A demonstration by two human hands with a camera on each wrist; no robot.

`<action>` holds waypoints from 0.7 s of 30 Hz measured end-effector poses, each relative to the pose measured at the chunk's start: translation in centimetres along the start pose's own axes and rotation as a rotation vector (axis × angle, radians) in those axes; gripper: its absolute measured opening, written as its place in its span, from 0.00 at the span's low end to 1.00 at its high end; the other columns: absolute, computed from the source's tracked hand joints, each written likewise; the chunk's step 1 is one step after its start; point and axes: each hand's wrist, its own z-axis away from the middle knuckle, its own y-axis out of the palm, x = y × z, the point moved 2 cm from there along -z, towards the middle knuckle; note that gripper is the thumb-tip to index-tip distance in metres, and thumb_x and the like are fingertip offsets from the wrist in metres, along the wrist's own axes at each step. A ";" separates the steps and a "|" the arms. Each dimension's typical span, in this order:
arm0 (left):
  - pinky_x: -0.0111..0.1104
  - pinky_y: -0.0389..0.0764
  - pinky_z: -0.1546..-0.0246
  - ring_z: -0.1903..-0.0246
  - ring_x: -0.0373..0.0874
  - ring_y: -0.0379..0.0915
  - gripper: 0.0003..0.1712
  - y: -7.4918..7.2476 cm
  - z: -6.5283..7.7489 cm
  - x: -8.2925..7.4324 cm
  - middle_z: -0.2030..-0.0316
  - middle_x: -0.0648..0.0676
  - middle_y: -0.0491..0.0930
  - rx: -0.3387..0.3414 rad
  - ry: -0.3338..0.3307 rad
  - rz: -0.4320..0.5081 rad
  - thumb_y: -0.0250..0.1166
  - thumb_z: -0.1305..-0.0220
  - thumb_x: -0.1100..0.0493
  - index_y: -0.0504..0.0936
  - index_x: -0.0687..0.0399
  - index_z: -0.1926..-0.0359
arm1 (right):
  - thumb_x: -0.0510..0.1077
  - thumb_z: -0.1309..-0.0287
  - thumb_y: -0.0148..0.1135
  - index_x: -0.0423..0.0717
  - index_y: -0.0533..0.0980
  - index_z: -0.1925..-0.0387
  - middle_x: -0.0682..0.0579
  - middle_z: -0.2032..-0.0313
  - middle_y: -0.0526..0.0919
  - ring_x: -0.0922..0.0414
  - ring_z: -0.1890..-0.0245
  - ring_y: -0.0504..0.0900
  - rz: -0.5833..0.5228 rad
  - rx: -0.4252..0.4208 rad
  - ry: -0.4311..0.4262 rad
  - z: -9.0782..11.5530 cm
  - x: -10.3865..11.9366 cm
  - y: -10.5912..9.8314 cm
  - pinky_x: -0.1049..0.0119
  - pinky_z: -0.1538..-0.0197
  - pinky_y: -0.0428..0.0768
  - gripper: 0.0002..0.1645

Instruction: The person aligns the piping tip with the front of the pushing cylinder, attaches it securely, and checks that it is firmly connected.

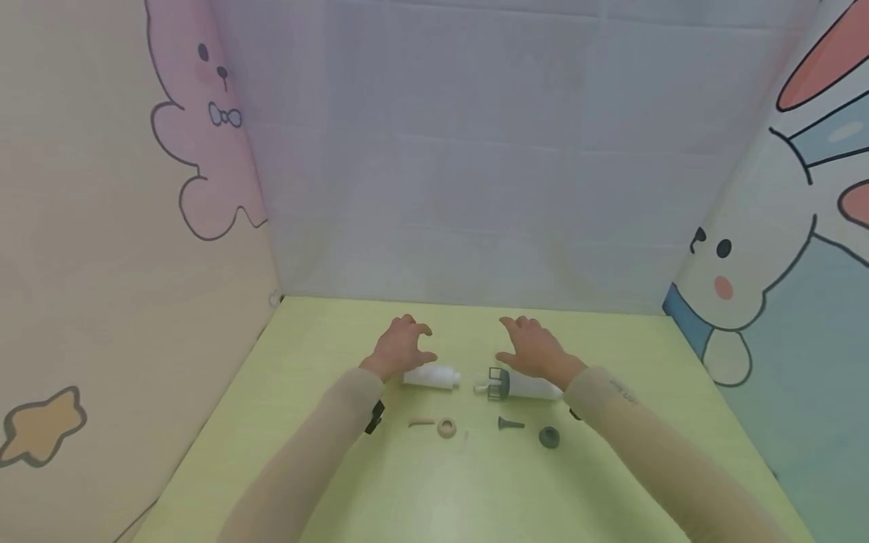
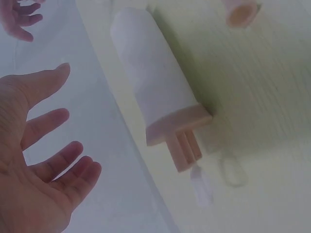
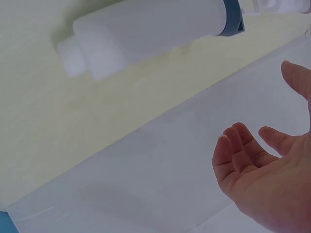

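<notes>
My left hand (image 1: 399,348) is held over the table with fingers parted and slightly bent, holding nothing. Just below it lies a white cylinder (image 1: 432,377) with a narrow nozzle end; the left wrist view shows its tan slotted collar (image 2: 180,125), which the hand hides in the head view. My right hand (image 1: 536,351), also holding nothing, is spread above a second white cylinder (image 1: 531,386). This one has a dark grey collar (image 1: 502,383) with loop-like frames and a pale tip pointing left. In the right wrist view its body (image 3: 155,36) lies apart from the fingers.
Nearer me on the pale yellow table (image 1: 434,505) lie a tan stemmed piece (image 1: 422,422), a tan ring (image 1: 446,428), a dark grey flared piece (image 1: 511,424) and a dark grey round cap (image 1: 549,437). A white sheet (image 1: 434,166) hangs behind; printed panels flank the table.
</notes>
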 end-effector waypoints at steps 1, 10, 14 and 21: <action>0.44 0.74 0.58 0.49 0.55 0.64 0.26 0.2 0.2 -0.2 0.50 0.58 0.70 -0.003 0.006 0.024 0.70 0.45 0.47 0.80 0.53 0.47 | 0.54 0.41 0.63 0.35 0.59 0.33 0.34 0.46 0.69 0.37 0.48 0.69 -0.012 -0.005 0.000 0.1 0.3 0.3 0.42 0.51 0.71 0.43; 0.41 0.74 0.59 0.56 0.53 0.71 0.17 1.6 1.2 -1.1 0.60 0.56 0.77 -0.044 0.114 0.114 0.72 0.46 0.52 0.85 0.54 0.56 | 0.54 0.41 0.63 0.38 0.61 0.34 0.39 0.50 0.71 0.42 0.52 0.71 -0.046 -0.007 -0.006 0.6 2.1 2.7 0.48 0.56 0.74 0.41; 0.41 0.75 0.61 0.59 0.51 0.73 0.18 2.1 2.0 -1.6 0.60 0.56 0.78 -0.032 0.117 0.129 0.71 0.46 0.54 0.84 0.57 0.55 | 0.55 0.43 0.65 0.39 0.63 0.35 0.39 0.51 0.72 0.42 0.52 0.72 -0.056 -0.014 -0.017 0.8 3.0 3.2 0.48 0.57 0.75 0.41; 0.40 0.77 0.64 0.61 0.48 0.75 0.18 3.3 3.5 -2.0 0.62 0.53 0.78 -0.049 0.102 0.087 0.71 0.46 0.53 0.84 0.53 0.54 | 0.55 0.46 0.67 0.40 0.66 0.37 0.43 0.57 0.74 0.46 0.58 0.73 -0.039 -0.039 -0.061 1.2 4.1 4.7 0.53 0.62 0.76 0.39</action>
